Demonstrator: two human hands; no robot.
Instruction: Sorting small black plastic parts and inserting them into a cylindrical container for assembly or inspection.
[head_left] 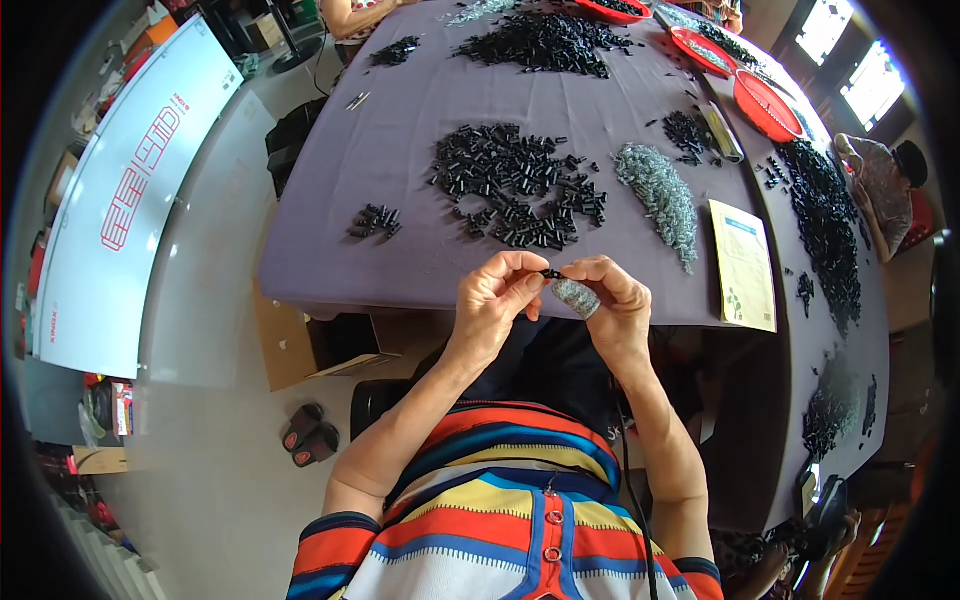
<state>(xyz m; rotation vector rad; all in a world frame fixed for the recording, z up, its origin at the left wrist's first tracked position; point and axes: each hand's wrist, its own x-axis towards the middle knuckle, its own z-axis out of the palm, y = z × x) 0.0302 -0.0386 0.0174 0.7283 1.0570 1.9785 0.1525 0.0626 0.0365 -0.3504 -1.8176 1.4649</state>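
Note:
My left hand (497, 300) and my right hand (618, 300) meet just past the table's near edge. The fingertips of both are pinched on a small black piece (550, 274). Under the right fingers is a rounded, speckled grey-white thing (577, 298); I cannot make out its kind or how it is held. Beyond the hands spreads a pile of short black tubes (510, 165), with a smaller black cluster (376, 222) to its left. A heap of small clear pieces (657, 195) lies to its right.
A yellow printed packet (742, 265) rests by the right table edge. More black pieces (545, 42) and red baskets (767, 105) are farther off. A second table (780, 400) adjoins on the right, with other people around. Slippers (310, 435) and an open cardboard box (285, 345) are on the floor.

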